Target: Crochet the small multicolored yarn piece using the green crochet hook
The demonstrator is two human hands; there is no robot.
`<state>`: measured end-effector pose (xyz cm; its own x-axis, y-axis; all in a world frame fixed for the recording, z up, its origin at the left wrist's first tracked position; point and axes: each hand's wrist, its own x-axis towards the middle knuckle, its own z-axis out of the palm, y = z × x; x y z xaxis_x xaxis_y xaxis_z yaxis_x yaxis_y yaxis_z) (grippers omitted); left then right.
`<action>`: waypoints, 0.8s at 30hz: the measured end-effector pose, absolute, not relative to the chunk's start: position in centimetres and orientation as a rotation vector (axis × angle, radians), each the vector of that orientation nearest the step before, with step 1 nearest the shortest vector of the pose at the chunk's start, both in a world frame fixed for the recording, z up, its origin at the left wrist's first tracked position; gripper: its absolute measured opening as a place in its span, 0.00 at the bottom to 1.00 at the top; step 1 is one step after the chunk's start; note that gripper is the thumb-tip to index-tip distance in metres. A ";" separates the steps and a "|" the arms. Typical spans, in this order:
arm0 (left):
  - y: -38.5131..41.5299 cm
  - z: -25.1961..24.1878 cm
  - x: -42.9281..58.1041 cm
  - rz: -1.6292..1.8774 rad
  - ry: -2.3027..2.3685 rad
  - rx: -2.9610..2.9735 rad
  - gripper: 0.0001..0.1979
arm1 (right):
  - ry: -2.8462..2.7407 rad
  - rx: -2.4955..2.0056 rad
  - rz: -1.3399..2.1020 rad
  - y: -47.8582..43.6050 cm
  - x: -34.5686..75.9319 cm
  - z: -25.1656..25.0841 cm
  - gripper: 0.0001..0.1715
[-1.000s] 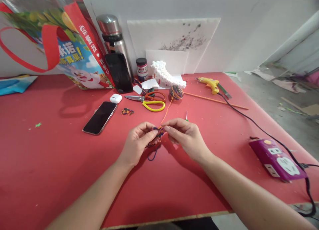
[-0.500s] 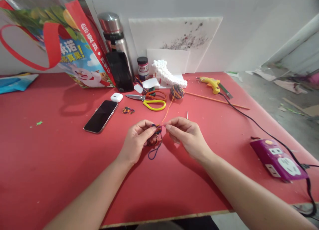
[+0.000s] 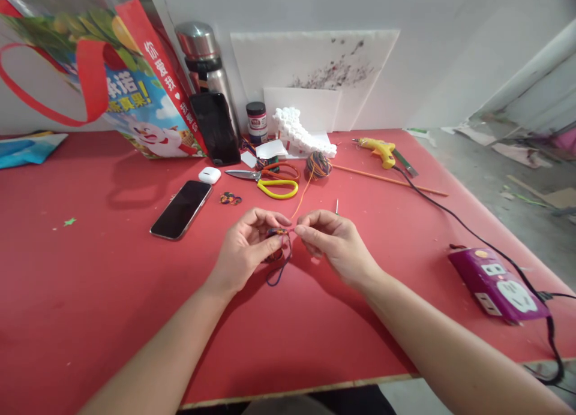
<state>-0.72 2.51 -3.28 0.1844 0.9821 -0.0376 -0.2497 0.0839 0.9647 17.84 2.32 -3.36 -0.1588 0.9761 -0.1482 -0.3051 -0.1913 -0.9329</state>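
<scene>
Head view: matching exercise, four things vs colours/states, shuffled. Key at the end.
1. left hand
2. yarn ball
3. scissors
4. socket box

A. purple, with white faces
B. part yellow, part orange-red
C. holding a multicoloured yarn piece
D. orange strand leading off it

Pairs: 1-C; 2-D; 3-B; 4-A

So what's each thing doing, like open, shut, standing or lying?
Left hand, holding the yarn piece
Right hand, pinching something thin
Yarn ball, wound, one strand out
Scissors, lying flat
Near phone, flat, dark
Propped phone, upright, dark
Steel bottle, standing, lid on
Jar, standing, capped
White case, shut
Glue gun, lying down
Bag, standing
</scene>
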 end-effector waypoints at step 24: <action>3.3 0.5 -2.7 1.274 0.661 1.003 0.06 | -0.985 -0.688 1.868 1.3 16.7 -2.2 0.41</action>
<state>-2.74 3.31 0.48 0.2078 0.9708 0.1199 -0.4611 -0.0108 0.8873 16.69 1.26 -2.20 -0.4514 0.8899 -0.0654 -0.4485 -0.2896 -0.8456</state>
